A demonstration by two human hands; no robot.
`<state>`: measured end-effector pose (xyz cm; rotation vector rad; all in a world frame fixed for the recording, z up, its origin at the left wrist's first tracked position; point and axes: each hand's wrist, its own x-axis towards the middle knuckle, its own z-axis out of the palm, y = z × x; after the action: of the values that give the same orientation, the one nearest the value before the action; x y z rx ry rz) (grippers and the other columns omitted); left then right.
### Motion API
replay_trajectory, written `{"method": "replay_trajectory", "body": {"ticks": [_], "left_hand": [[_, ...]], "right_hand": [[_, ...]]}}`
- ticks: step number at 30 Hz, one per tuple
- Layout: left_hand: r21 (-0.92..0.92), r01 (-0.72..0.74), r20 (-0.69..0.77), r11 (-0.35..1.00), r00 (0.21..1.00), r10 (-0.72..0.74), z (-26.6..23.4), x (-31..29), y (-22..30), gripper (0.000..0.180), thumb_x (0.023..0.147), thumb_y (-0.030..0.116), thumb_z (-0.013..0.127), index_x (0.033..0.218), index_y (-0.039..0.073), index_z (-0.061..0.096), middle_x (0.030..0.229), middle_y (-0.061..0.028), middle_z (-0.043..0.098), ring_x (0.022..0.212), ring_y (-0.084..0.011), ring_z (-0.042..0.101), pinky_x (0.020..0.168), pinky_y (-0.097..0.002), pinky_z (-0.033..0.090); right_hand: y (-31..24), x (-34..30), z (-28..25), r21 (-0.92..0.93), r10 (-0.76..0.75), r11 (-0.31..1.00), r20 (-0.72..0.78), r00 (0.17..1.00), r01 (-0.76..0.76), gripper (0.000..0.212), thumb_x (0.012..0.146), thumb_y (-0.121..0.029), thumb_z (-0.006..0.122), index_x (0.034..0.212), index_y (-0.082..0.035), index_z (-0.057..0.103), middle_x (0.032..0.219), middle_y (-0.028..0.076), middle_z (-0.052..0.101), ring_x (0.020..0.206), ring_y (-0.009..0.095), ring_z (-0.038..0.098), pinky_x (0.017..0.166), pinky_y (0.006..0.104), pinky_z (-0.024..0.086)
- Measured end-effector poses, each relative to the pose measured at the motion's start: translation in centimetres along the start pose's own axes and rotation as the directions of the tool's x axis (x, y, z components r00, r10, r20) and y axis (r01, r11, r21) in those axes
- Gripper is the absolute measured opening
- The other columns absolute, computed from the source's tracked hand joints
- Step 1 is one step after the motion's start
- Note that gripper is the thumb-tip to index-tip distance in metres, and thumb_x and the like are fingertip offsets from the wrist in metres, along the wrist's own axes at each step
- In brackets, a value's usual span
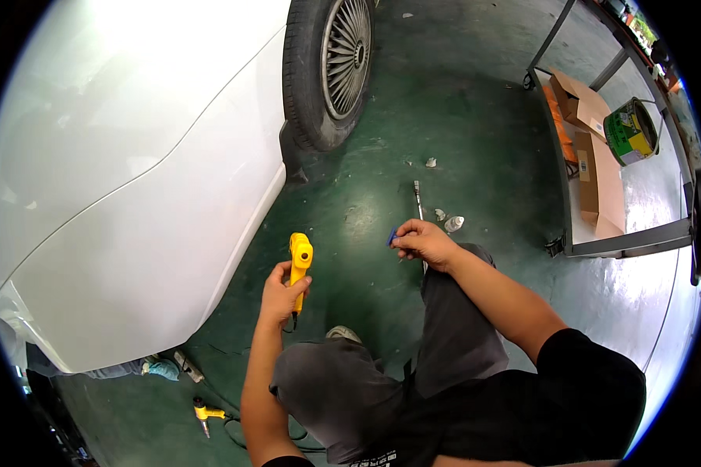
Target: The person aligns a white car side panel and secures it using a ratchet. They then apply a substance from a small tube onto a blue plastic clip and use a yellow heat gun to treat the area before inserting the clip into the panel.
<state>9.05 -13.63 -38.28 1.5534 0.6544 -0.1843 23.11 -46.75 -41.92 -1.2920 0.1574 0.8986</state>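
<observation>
My left hand (280, 294) is wrapped round the handle of a yellow glue gun (300, 253), held upright beside the white car's side panel (202, 210). Its dark cord hangs from the bottom of the grip. In my right hand (427, 244), a small blue plastic tab (392, 235) is pinched between thumb and fingers, over my right knee. The two hands are apart, with green floor between them. A slim metal rod-like tool (419, 198) lies on the floor just beyond the right hand, its near end partly hidden by my hand and leg.
At left, a yellow heat gun (207, 410) lies by a power strip (188, 366) and cables. The car's wheel (346, 62) stands ahead. Scraps and a small clear bottle-like piece (454, 224) lie to the right. A wheeled cart (631, 243) holds cardboard boxes (598, 183) and a green-yellow bucket (629, 132).
</observation>
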Motion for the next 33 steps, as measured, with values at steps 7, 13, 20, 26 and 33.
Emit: {"method": "replay_trajectory", "body": {"ticks": [7, 13, 20, 26, 33], "left_hand": [[0.084, -0.069, 0.129, 0.994, 0.990, 0.058, 0.3, -2.7, 8.0, 0.050, 0.083, 0.004, 0.080, 0.127, 0.000, 0.056, 0.095, -0.0049, 0.065, 0.075, -0.0122, 0.062, 0.069, -0.0278, 0.051], [-0.014, -0.189, 0.355, 0.982, 0.917, 0.182, 1.0, -2.3, 12.2, 0.050, 0.083, 0.001, 0.075, 0.130, 0.002, 0.057, 0.113, -0.0059, 0.066, 0.090, -0.0158, 0.065, 0.084, -0.0326, 0.052], [-0.210, -0.282, 0.529, 0.936, 0.772, 0.352, 1.4, 2.9, 14.8, 0.053, 0.083, -0.005, 0.061, 0.136, 0.003, 0.058, 0.130, -0.0115, 0.065, 0.107, -0.0225, 0.067, 0.100, -0.0388, 0.051], [-0.383, -0.413, 0.531, 0.827, 0.634, 0.562, 3.7, 4.0, 16.9, 0.062, 0.077, 0.021, 0.062, 0.134, -0.003, 0.055, 0.118, -0.0212, 0.067, 0.117, -0.0354, 0.066, 0.109, -0.0468, 0.047], [-0.513, -0.351, 0.590, 0.783, 0.519, 0.619, 4.8, 0.7, 18.8, 0.057, 0.080, 0.016, 0.059, 0.133, -0.005, 0.051, 0.117, -0.0221, 0.066, 0.114, -0.0390, 0.067, 0.105, -0.0479, 0.052]], "right_hand": [[-1.3, 1.3, 2.9, -0.040, -0.040, 0.998, 0.099, 0.994, 0.044, 0.030, 0.091, -0.014, 0.077, 0.113, -0.002, 0.061, 0.096, 0.006, 0.072, 0.082, 0.013, 0.070, 0.066, 0.0252, 0.052], [-3.9, 1.7, 2.9, 0.023, -0.188, 0.982, 0.034, 0.981, 0.188, 0.031, 0.091, -0.013, 0.077, 0.114, -0.001, 0.061, 0.095, 0.006, 0.071, 0.080, 0.013, 0.071, 0.065, 0.0251, 0.053], [-9.5, -1.7, 1.9, 0.044, -0.373, 0.915, -0.293, 0.881, 0.402, 0.031, 0.093, -0.015, 0.076, 0.116, 0.000, 0.060, 0.096, 0.007, 0.072, 0.080, 0.013, 0.070, 0.065, 0.0261, 0.052], [-10.7, -8.1, 2.5, 0.055, -0.477, 0.824, -0.468, 0.744, 0.563, 0.029, 0.096, -0.018, 0.074, 0.118, -0.001, 0.065, 0.101, 0.006, 0.073, 0.081, 0.012, 0.069, 0.068, 0.0253, 0.052], [-10.2, -10.2, 8.4, 0.313, -0.577, 0.559, -0.518, 0.632, 0.767, 0.027, 0.095, -0.014, 0.074, 0.121, -0.007, 0.069, 0.104, 0.000, 0.072, 0.095, 0.009, 0.065, 0.079, 0.0253, 0.050]]}}
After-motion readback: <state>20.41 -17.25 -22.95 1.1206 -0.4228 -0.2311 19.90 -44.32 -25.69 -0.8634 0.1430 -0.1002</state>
